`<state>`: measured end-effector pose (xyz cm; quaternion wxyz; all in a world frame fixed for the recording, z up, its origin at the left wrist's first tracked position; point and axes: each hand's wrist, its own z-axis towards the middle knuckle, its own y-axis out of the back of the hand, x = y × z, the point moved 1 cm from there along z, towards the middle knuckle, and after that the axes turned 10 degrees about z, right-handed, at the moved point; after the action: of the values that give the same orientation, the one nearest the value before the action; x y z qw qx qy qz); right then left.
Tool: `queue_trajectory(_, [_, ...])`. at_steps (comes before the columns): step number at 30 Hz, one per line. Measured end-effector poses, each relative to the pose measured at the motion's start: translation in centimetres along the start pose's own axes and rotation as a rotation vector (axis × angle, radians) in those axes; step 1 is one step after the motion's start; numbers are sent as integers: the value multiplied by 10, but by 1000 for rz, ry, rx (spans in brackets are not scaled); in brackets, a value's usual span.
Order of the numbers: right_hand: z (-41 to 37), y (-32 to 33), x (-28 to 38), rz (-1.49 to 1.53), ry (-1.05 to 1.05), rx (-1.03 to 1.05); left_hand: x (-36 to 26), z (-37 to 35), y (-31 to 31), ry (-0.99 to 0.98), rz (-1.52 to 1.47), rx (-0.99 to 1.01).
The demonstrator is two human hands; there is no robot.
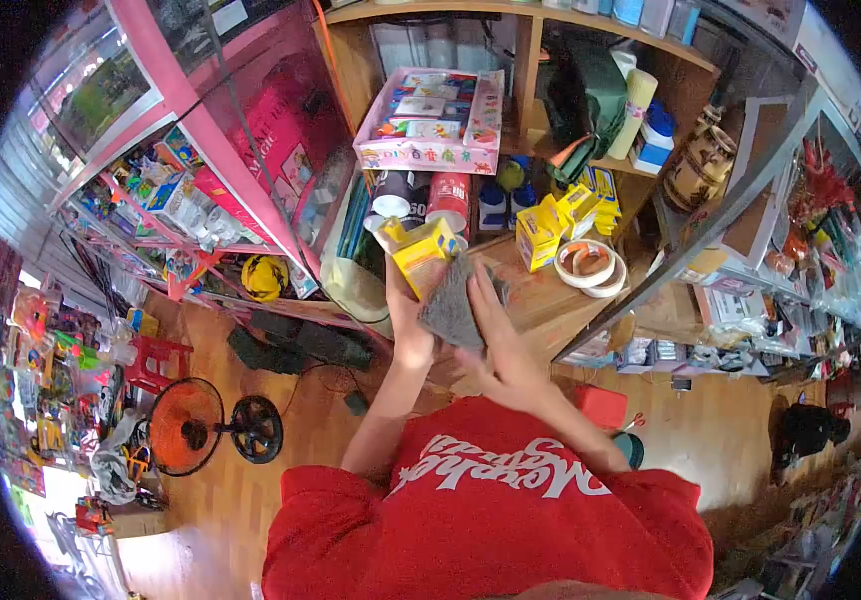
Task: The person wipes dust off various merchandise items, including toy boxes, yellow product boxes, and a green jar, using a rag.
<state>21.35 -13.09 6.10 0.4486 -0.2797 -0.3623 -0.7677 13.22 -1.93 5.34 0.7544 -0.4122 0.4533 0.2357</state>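
Note:
In front of my chest, my left hand (409,318) is closed around a small yellow box (423,258), which is tilted. A grey cloth (455,308) covers the lower right side of the box. My right hand (502,348) presses on the cloth with its fingers laid along it; part of the grip is hidden. Just beyond my hands, a red can (448,198) and a black can (391,193) lie on the shelf. More yellow boxes (538,232) and rolls of tape (590,268) sit to the right.
A pink carton (428,157) of packets rests above the cans. White-and-blue bottles (653,137) stand on the right side of the wooden shelf unit (528,80). A pink-framed glass case (220,170) is at left. An orange fan (186,427) and a red stool (157,364) are on the floor.

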Motion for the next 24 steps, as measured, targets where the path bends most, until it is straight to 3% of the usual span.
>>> queue_trajectory(4, [4, 7, -14, -50, 47, -110, 13, -8, -10, 40, 27, -115])
queue_trajectory(7, [-2, 26, -27, 240, -98, -241, -3, -3, -9, -114, -76, 65])
queue_trajectory(8, [-8, 26, -31, 536, -325, -362, -7, -6, -16, -86, -93, -10])
queue_trajectory(11, [-17, 27, -34, 544, -310, -305, 21, -17, 1, 65, 272, 7])
queue_trajectory(12, [-17, 21, -31, 459, -262, -296, 22, -17, -6, 133, 119, -101])
queue_trajectory(15, [-19, 10, -20, 155, -103, -254, 7, -11, -13, 161, 51, -118])
queue_trajectory(19, [-24, 16, -15, 79, -17, -113, 5, -10, -9, 166, 249, -107])
queue_trajectory(20, [-16, 20, -14, 122, -1, -144, 18, -17, -9, 86, 370, -173])
queue_trajectory(21, [-2, 28, -13, 164, 13, -177, 15, -25, -12, -139, 545, -45])
queue_trajectory(23, [7, 32, -16, 180, 27, -185, 25, -36, -24, 53, 244, -148])
queue_trajectory(24, [7, 30, -19, 154, 31, -160, 23, -34, -22, 59, 315, -168])
